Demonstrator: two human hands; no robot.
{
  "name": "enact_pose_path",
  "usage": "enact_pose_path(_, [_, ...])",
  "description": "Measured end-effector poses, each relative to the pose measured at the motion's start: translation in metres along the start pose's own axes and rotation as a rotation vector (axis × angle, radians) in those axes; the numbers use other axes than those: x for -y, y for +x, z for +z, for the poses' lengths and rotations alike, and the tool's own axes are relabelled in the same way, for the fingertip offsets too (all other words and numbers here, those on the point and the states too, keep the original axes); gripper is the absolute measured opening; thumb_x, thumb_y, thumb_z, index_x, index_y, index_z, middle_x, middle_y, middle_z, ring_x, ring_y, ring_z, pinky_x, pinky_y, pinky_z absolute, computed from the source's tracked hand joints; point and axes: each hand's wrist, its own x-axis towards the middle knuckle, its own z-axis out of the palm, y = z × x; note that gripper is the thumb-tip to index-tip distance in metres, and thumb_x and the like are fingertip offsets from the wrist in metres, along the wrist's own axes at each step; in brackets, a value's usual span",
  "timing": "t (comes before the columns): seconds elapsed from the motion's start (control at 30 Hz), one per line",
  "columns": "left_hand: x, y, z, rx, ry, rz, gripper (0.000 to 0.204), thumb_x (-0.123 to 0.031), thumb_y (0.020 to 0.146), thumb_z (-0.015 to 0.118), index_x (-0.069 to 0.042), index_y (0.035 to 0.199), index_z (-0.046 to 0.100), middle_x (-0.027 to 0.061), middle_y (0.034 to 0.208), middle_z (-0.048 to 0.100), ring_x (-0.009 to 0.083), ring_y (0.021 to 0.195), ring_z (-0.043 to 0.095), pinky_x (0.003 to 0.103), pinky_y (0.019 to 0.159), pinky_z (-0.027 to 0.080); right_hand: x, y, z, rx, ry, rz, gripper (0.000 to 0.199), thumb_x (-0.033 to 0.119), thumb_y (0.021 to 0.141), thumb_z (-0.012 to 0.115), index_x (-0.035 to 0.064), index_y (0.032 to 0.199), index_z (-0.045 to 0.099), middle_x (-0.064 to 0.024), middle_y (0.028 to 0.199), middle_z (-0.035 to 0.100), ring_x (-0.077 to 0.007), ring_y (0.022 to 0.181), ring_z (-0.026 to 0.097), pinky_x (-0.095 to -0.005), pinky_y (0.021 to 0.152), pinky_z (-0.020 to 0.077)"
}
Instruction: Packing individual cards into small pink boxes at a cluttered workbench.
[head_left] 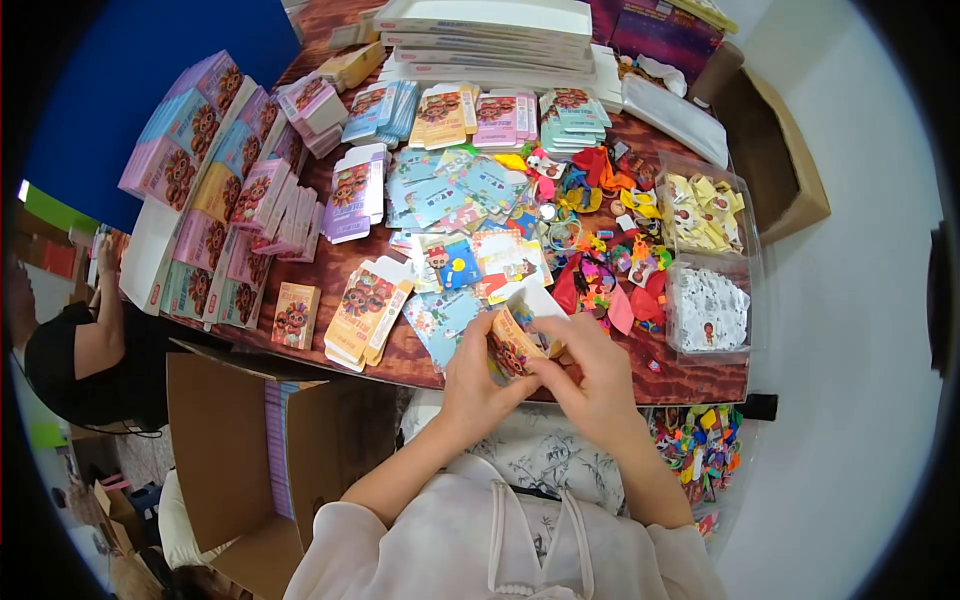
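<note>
Low in the centre of the frame, both hands hold a small yellow carton over the near edge of the desk. The left hand has its grip clamped on the carton's left side; the right hand pinches its right end. Flat cartons lie just left.

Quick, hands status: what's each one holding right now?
Left hand: closed on the small yellow printed box.
Right hand: fingers pinching the same box at its open end.
</note>
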Motion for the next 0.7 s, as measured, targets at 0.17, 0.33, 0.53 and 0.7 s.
enact_pose_path(0.17, [0.0, 0.0, 0.003, 0.0, -0.156, 0.056, 0.083, -0.026, 0.079, 0.083, 0.003, 0.141, 0.037, 0.0195, 0.128, 0.056, 0.0314, 0.114, 0.06, 0.04, 0.096, 0.048, -0.007, -0.004, 0.005, -0.215, 0.198, 0.1, 0.028, -0.002, 0.084, 0.07, -0.0013, 0.111, 0.065, -0.0102, 0.092, 0.063, -0.0168, 0.078, 0.063, -0.028, 0.068, 0.0488])
enact_pose_path(0.33, [0.001, -0.004, 0.006, -0.023, -0.216, 0.118, 0.074, -0.021, 0.088, 0.073, 0.004, 0.145, 0.033, 0.02, 0.126, 0.055, 0.0313, 0.113, 0.059, 0.039, 0.097, 0.047, -0.021, -0.008, -0.001, -0.075, -0.028, -0.061, 0.029, -0.005, 0.086, 0.069, -0.0028, 0.113, 0.063, -0.0073, 0.092, 0.063, -0.0123, 0.078, 0.061, -0.0245, 0.07, 0.0488])
enact_pose_path(0.53, [-0.017, -0.008, 0.01, 0.046, -0.571, -0.114, 0.056, -0.005, 0.098, 0.058, 0.001, 0.148, 0.034, 0.0141, 0.126, 0.055, 0.0217, 0.117, 0.056, 0.034, 0.099, 0.047, -0.026, -0.011, 0.023, -0.467, 0.575, 0.182, 0.02, -0.004, 0.088, 0.069, -0.0031, 0.108, 0.063, -0.0032, 0.092, 0.06, -0.0089, 0.083, 0.059, -0.023, 0.075, 0.0498])
enact_pose_path(0.7, [-0.021, -0.007, 0.001, 0.107, -0.63, -0.035, 0.057, 0.0, 0.1, 0.052, -0.002, 0.153, 0.03, 0.0137, 0.134, 0.052, 0.0199, 0.12, 0.056, 0.032, 0.101, 0.046, -0.047, -0.024, 0.007, -0.274, 0.375, 0.082, 0.021, -0.004, 0.089, 0.069, -0.0026, 0.108, 0.061, -0.006, 0.101, 0.062, -0.0104, 0.087, 0.061, -0.0237, 0.079, 0.05])
